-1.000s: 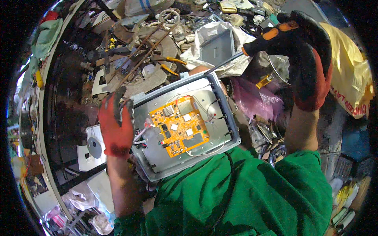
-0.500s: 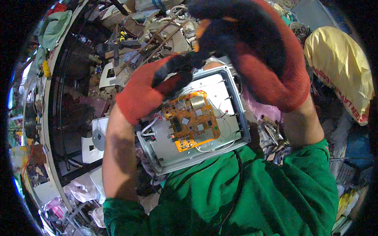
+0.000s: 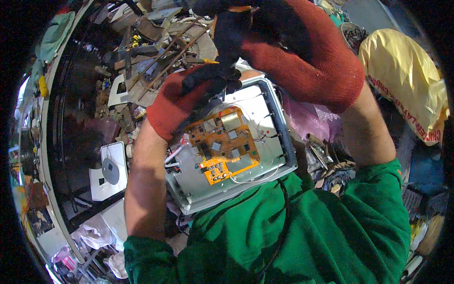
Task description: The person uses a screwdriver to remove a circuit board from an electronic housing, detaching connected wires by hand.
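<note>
A grey open housing rests tilted on my lap. In it, an orange circuit board lies over a metal plate, with thin white wires around it. My left hand, in a red and black glove, is at the housing's far left edge. Its fingers are curled together; what they pinch is hidden. Above the far edge, my right hand, gloved alike, has its fingers closed around something dark with orange showing, too covered to name. An orange-yellow tip shows beside my left fingers; I cannot tell if it is held.
Beyond my left hand lies a heap of scrap with rusty rods. White panels lean at the left by a dark metal frame. To the right are pink plastic wrap, a yellow sack and a bucket of dark pieces.
My right hand has shifted slightly left and its wrist has turned. The left hand stays by the housing's far edge. The whole view has moved a little, and the housing appears slightly farther left.
</note>
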### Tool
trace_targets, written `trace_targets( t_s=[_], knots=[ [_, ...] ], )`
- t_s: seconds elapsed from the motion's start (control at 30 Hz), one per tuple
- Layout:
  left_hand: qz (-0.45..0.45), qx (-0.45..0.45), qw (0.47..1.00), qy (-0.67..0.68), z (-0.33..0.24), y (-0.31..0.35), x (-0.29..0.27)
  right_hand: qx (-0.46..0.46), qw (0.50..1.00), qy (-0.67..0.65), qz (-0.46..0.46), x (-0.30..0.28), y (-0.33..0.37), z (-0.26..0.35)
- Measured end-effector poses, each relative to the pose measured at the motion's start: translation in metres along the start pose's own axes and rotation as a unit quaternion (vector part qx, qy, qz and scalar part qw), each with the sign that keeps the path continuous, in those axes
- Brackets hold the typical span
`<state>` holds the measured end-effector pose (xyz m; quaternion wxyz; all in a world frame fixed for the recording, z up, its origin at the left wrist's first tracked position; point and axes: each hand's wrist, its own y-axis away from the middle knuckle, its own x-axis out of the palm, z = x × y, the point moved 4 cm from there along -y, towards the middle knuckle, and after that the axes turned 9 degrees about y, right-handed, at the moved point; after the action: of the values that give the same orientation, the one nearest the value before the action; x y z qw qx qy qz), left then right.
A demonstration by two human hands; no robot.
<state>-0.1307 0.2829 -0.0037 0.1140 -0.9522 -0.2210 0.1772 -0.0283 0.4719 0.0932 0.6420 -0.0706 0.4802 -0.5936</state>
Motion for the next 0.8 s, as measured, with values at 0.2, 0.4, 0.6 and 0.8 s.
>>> trace_targets(
  t_s=[0.2,0.4,0.6,0.8],
  knots=[
    [0.007,-0.097,0.981,0.17,0.003,-0.002,0.005,0.056,0.996,0.044,0.061,0.007,-0.014,0.004],
    [0.046,-0.087,0.972,0.212,0.017,-0.003,0.004,0.075,0.994,0.048,0.069,0.013,-0.018,0.016],
    [0.045,-0.029,0.993,0.11,0.019,-0.003,0.0,0.143,0.982,0.108,0.056,0.017,-0.011,0.019],
    [0.049,-0.061,0.99,0.121,0.02,-0.002,0.003,0.157,0.984,0.025,0.076,0.012,-0.006,0.007]
  ],
)
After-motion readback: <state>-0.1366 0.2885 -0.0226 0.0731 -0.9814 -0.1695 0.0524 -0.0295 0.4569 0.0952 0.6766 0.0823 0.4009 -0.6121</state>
